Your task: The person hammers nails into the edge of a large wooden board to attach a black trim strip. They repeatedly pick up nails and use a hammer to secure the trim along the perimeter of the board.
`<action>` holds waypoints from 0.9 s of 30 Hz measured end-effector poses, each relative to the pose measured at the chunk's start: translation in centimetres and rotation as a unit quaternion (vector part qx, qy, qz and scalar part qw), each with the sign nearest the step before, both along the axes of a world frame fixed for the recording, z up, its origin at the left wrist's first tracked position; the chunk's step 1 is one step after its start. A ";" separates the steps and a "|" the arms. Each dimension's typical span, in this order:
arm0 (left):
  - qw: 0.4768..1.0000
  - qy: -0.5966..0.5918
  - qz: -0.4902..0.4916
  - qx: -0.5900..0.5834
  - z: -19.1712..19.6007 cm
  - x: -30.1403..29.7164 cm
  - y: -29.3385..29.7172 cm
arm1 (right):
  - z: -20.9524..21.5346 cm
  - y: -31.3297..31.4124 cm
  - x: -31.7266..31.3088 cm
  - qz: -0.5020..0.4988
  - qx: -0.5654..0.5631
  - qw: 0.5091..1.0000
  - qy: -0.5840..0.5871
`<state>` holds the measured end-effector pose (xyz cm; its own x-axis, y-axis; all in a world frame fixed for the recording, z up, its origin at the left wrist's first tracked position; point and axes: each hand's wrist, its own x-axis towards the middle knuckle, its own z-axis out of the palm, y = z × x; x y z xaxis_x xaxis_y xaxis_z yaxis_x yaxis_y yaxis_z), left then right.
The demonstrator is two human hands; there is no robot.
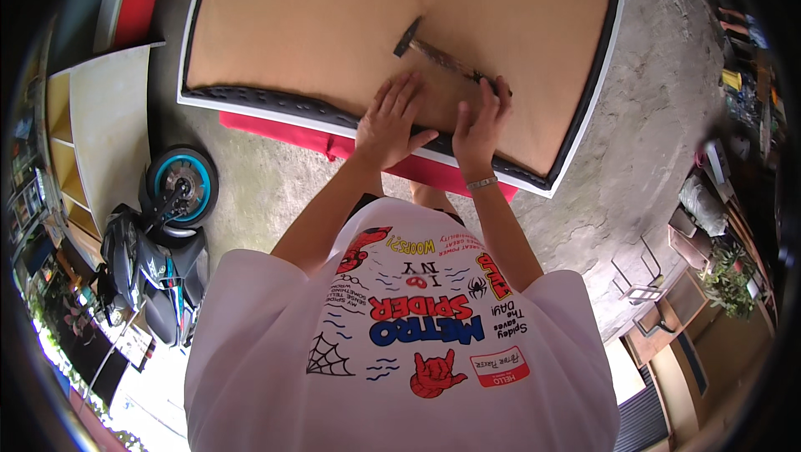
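A broad tan board (292,18) lies in front of me, with a white rim and a black padded strip (275,100) along its edges. My left hand (389,121) rests flat over the near edge, fingers stretched onto the board and thumb pointing right along the strip. To its right, my right hand (481,128) is on the same edge with thumb and fingers apart; its fingertips are by the end of a hammer's handle. That hammer (442,56) lies on the board, its dark head toward the far left. Whether the fingertips touch the handle is unclear.
Red cloth (275,132) shows beneath the board's near edge. A motorcycle (158,260) with a blue-rimmed wheel stands at left, below a pale panel (110,118). Concrete floor (642,118) extends to the right, where a leafy plant (734,277) and assorted clutter line the side.
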<state>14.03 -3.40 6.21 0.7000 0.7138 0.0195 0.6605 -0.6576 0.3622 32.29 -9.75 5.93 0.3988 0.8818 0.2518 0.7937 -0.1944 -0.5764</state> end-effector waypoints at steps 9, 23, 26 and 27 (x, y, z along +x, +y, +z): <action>1.000 -0.016 0.021 0.006 -0.8 0.5 -0.9 | 0.1 0.5 3.1 0.165 -0.033 0.985 -0.022; 0.837 -0.395 0.198 -0.323 5.5 1.1 -10.8 | 6.6 -8.0 2.5 0.175 -0.031 0.943 0.281; 0.760 -0.393 0.215 -0.471 6.5 2.2 -12.3 | 7.2 -10.9 1.4 0.160 -0.069 0.921 0.348; 0.724 -0.390 0.236 -0.518 6.3 2.5 -12.9 | 6.9 -11.4 1.3 0.149 -0.084 0.916 0.363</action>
<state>16.48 -16.26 12.49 0.4378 0.7849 -0.4384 0.0517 0.4648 0.8839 33.59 -21.19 12.87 0.1422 0.9808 -0.1337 0.2454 -0.1658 -0.9551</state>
